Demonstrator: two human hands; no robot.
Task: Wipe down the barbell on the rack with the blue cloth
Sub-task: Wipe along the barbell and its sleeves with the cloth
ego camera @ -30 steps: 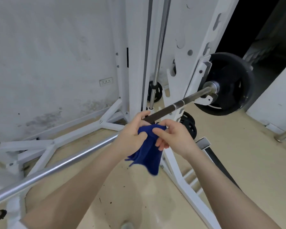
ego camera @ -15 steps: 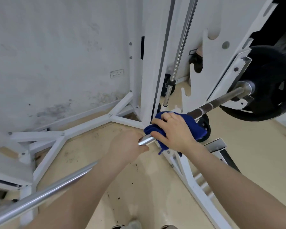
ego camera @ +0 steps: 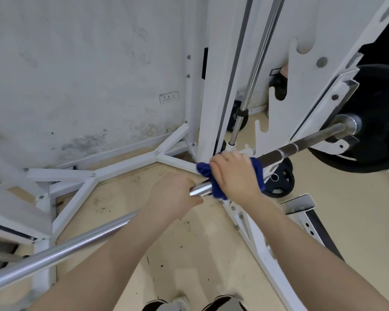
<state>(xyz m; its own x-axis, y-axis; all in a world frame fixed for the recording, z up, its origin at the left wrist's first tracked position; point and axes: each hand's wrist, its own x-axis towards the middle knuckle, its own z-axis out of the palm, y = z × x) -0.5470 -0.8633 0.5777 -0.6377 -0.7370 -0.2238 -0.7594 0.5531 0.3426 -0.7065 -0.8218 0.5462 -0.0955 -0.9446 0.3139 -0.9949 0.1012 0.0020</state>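
The barbell (ego camera: 61,251) runs from the lower left up to the right, resting on the white rack (ego camera: 213,90). Its shaft is shiny at the left and dark and knurled toward the right. A black weight plate (ego camera: 378,129) sits on its right end. My left hand (ego camera: 173,197) grips the shiny shaft near the middle. Just to its right, my right hand (ego camera: 233,175) grips the blue cloth (ego camera: 216,187), which is wrapped around the bar. The bar under both hands is hidden.
A chrome guide rod (ego camera: 256,66) rises along the rack upright. White base struts (ego camera: 121,167) spread over the tan floor. A small black plate (ego camera: 279,182) leans behind the bar. A bench frame (ego camera: 305,212) lies at the right. My shoes (ego camera: 189,304) show at the bottom.
The cloth went from being held between both hands to being wrapped on the bar under my right hand. My left hand moved onto the bare bar. The view shifted closer.
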